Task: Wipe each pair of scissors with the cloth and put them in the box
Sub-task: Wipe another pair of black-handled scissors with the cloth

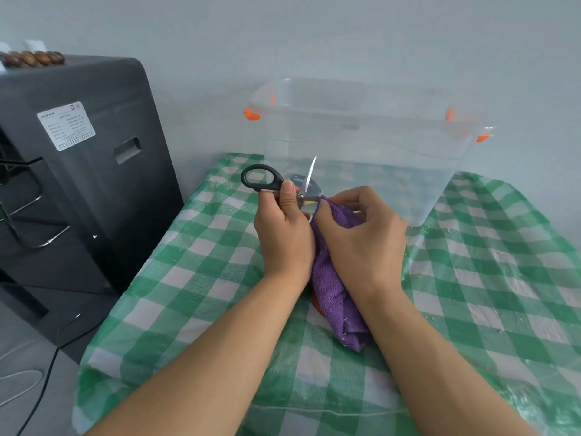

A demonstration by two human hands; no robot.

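Black-handled scissors (284, 184) are held up over the counter (195, 278), just in front of the near wall of the box (361, 136). The blades are spread: one bare blade points up and slightly right, its tip seen against the clear box wall, while the other runs right from the pivot into the cloth (333, 278). One handle loop lies to the left, roughly level, so the long axis of that half runs left to right. The second loop is hidden behind the left hand (283, 228).

The left hand's grip is pinched on the scissors near the pivot, the thumb laid along the handle. The right hand (361, 237) has its grip curled round the purple cloth, which is folded over the lower blade; the rest of the cloth hangs down to the counter between the wrists. Something orange is partly seen under the cloth, and cannot be identified.

The box is clear plastic with orange clips, open at the top, and stands at the far side of the checked green-and-white cover. Dark and yellow shapes are seen through its wall, too blurred to name. Bare cover is seen left, right and near of the hands. A black cabinet (78, 168) stands close beside the counter's left edge.
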